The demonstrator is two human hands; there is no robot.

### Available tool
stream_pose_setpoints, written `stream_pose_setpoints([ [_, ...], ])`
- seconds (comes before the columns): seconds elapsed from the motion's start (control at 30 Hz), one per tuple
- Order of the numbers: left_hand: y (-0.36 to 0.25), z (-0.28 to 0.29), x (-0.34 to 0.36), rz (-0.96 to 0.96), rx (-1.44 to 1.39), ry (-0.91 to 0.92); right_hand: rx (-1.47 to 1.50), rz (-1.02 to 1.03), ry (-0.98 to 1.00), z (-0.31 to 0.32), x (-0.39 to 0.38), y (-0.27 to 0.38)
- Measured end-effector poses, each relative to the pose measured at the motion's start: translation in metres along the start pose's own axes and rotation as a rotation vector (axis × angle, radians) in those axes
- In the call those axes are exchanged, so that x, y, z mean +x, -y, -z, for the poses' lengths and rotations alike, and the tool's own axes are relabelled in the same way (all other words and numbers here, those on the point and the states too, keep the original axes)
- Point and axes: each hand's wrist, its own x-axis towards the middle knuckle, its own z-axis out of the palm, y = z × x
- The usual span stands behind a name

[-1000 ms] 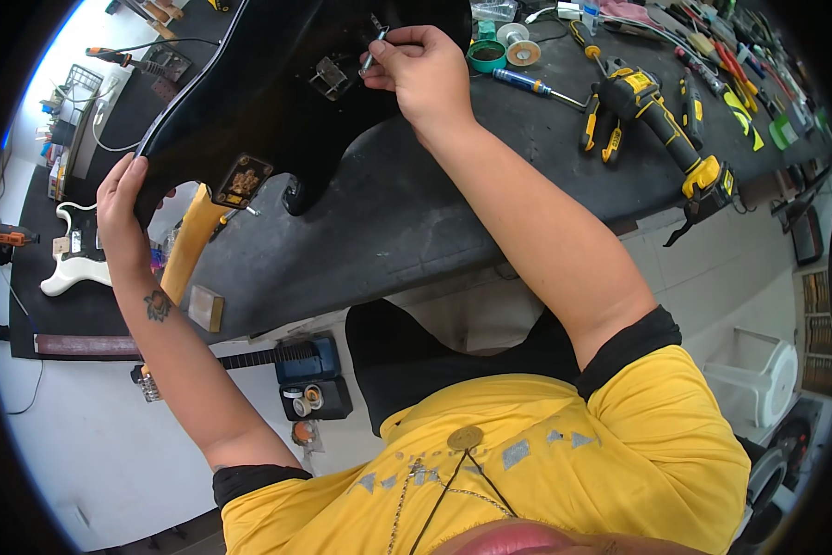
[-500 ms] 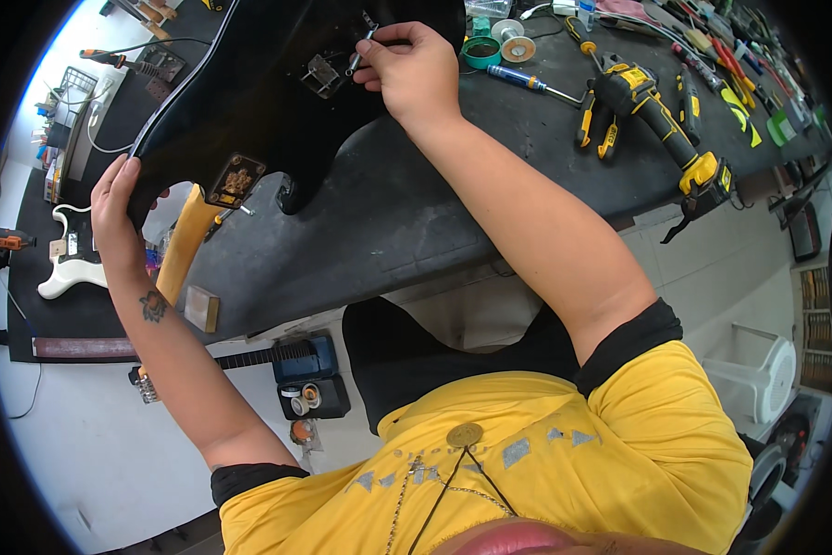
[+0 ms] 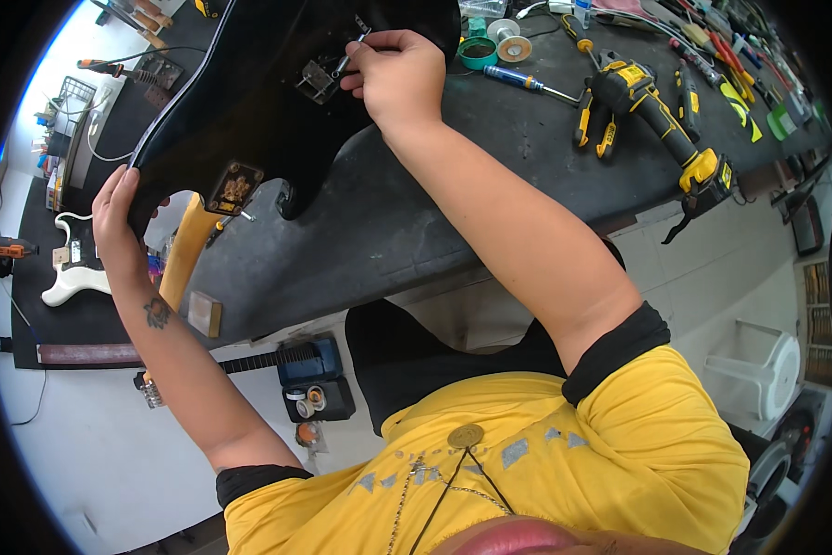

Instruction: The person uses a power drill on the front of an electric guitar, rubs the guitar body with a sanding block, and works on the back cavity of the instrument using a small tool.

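Observation:
A black guitar body [image 3: 249, 102] is held tilted over the bench. My left hand [image 3: 117, 208] grips its lower left edge, fingers wrapped round it. My right hand [image 3: 399, 83] pinches a small silver metal piece [image 3: 345, 59] against the body, just right of a recess with a metal fitting [image 3: 318, 81]. I cannot make out exactly what the silver piece is. Lower on the body sits a rectangular neck plate [image 3: 234, 187], and a light wood neck [image 3: 183, 250] extends below it toward the bench edge.
The dark bench [image 3: 388, 250] holds a blue screwdriver [image 3: 517, 79], solder spool [image 3: 515, 48], green tin [image 3: 477, 54], yellow-black power tool [image 3: 656, 120], pliers [image 3: 591, 134], several mixed tools, a white guitar body [image 3: 73, 282] and a small block [image 3: 205, 313]. A white plastic stool [image 3: 763, 365] stands at right.
My right hand and the small metal piece have moved left and slightly down, closer to the recess with the fitting. My left hand keeps its grip and has shifted only slightly.

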Motion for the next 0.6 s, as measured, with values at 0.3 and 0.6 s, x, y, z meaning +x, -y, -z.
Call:
stream_pose_setpoints([
  [0.3,0.001,0.007,-0.001,0.029,-0.010,0.025,0.007,-0.011,-0.049,-0.008,-0.004,0.004],
  [0.6,-0.075,-0.083,0.014,-0.538,0.724,0.036,-0.004,-0.018,-0.045,0.002,0.001,-0.005],
])
